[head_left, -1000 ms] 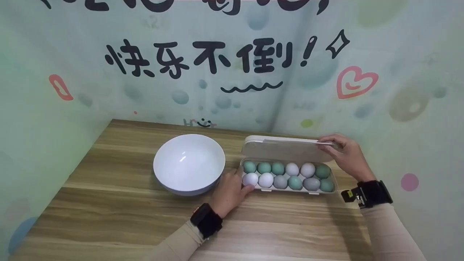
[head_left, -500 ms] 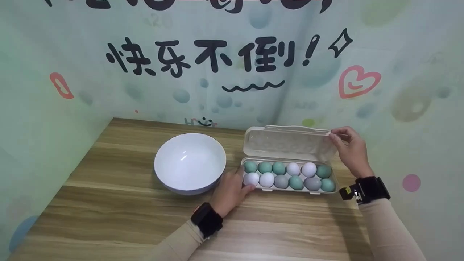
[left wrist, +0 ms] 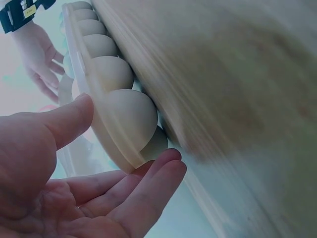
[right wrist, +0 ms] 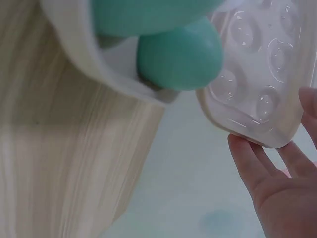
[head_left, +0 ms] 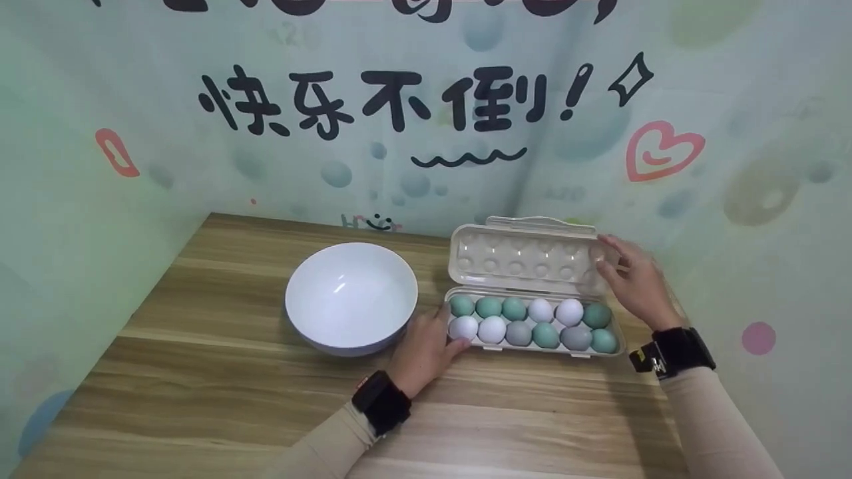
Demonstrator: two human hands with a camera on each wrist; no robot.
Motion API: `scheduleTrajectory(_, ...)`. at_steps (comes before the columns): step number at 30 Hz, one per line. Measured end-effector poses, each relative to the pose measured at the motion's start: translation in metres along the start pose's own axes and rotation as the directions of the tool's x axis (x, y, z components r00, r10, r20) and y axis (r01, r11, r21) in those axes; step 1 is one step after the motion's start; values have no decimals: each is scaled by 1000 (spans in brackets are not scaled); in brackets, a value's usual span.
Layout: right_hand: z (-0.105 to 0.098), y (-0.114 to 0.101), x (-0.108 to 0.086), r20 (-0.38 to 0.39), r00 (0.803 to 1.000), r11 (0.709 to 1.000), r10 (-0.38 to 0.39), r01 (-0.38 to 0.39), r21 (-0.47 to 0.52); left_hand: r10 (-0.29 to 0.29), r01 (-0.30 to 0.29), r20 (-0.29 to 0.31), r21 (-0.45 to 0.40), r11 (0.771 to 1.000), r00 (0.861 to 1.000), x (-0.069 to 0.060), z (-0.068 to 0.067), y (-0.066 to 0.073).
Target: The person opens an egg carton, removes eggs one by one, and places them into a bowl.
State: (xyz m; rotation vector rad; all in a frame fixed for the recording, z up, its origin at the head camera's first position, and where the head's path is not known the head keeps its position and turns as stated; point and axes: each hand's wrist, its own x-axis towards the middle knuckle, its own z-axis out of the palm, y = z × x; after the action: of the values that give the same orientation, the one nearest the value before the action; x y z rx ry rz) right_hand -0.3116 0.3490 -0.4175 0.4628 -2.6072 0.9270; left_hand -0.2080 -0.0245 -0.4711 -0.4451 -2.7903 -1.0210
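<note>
- We see the left hand (head_left: 423,352) gripping the left end of the egg box (head_left: 536,350). Its thumb presses on the front side and its fingers bend round the end.
- We see the right hand (head_left: 638,286) loose, not clenched. Its fingers are spread and nearly straight, and the tips touch the right end of the lid (head_left: 526,256).
- The egg box sits near the far edge of the table (head_left: 233,372), over toward the right corner. Its lid is up and leans back, so we can see the round bumps inside.
- We count twelve eggs (head_left: 518,334) in two rows of six: some green, some white, some grey.
- A big bowl (head_left: 351,296), white inside and bluish outside, stands left of the box. The left hand is in the way between them; we cannot tell if it touches the bowl.
- The left hand also hides the box's near left corner from us.
- We see a black wristband (head_left: 685,349) on each arm. The right one has a tiny label, too small for us to read.
- Behind the table is a pale sheet (head_left: 299,193) with big black writing (head_left: 397,110): "快乐不倒!" The line above is cut off. A pink heart (head_left: 655,160) is on the right.
</note>
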Motion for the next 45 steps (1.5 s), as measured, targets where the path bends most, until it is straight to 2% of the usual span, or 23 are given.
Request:
scheduleTrajectory(3, 1, 3, -1, 81, 997, 1000, -9, 11, -16, 11, -11, -8, -2, 1000, 1000, -1, 1, 0)
scheduleTrajectory(9, -2, 7, 1, 240, 969, 998, 58, -57, -12, 26, -26, -16, 4, 1000, 1000, -1, 3, -1)
scheduleTrajectory(16, -3, 11, 4, 311, 942, 985, 124, -155, 77, 29, -29, -17, 19, 999, 999, -1, 3, -2)
scheduleTrajectory(20, -5, 11, 5, 359, 920, 975, 158, -202, 88, 31, -30, -14, 10, 999, 999, -1, 2, -2)
scheduleTrajectory(26, -3, 14, 5, 404, 898, 978, 176, -206, 32, 19, -19, -8, -4, 1000, 1000, -1, 1, -2)
scheduleTrajectory(33, 3, 21, 3, 452, 873, 978, 182, -209, 9, 36, -36, -19, 15, 999, 999, -3, 2, -1)
scheduleTrajectory(39, 6, 23, -1, 501, 837, 969, 223, -247, -19, 52, -52, -22, 17, 999, 998, -2, 1, -3)
scheduleTrajectory(45, 9, 25, -3, 544, 807, 962, 231, -273, -4, 58, -57, -19, 36, 998, 998, -2, 0, -4)
